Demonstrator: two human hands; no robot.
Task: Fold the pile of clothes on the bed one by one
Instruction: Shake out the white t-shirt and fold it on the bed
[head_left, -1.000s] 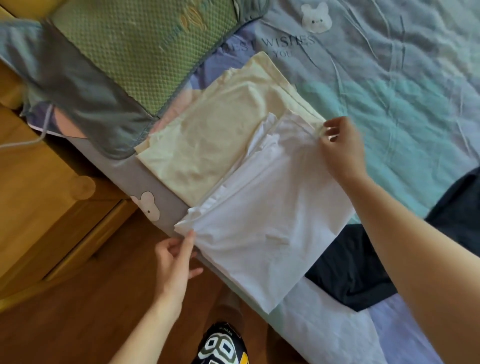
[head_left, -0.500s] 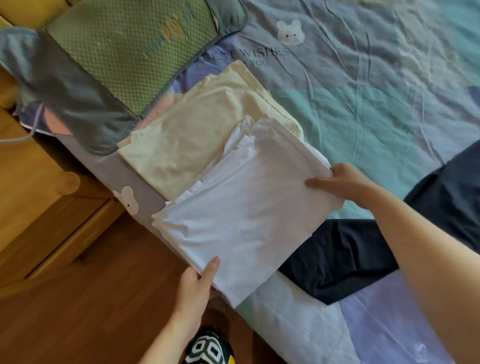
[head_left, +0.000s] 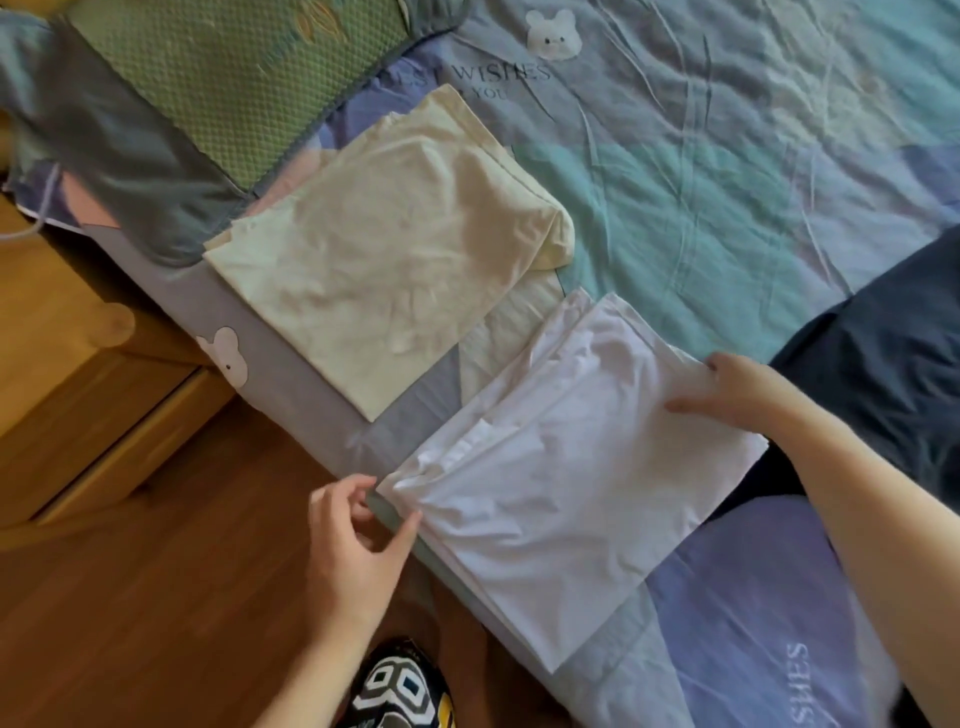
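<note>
Reddish wood floor (head_left: 156, 597), a light wooden bedside cabinet (head_left: 67, 374), soft daylight over patterned bedding (head_left: 727, 182).

The dark garment (head_left: 883, 374) is running off the right edge, and the right hand (head_left: 737, 389) and forearm are covering part of it. The green pillow (head_left: 234, 78) is getting cut off at the top edge. The patterned slipper (head_left: 400, 691) is slipping below the bottom edge. The left hand (head_left: 353, 551) is blurring slightly, hiding whether its fingertips are touching the white folded cloth (head_left: 561, 467).
</note>
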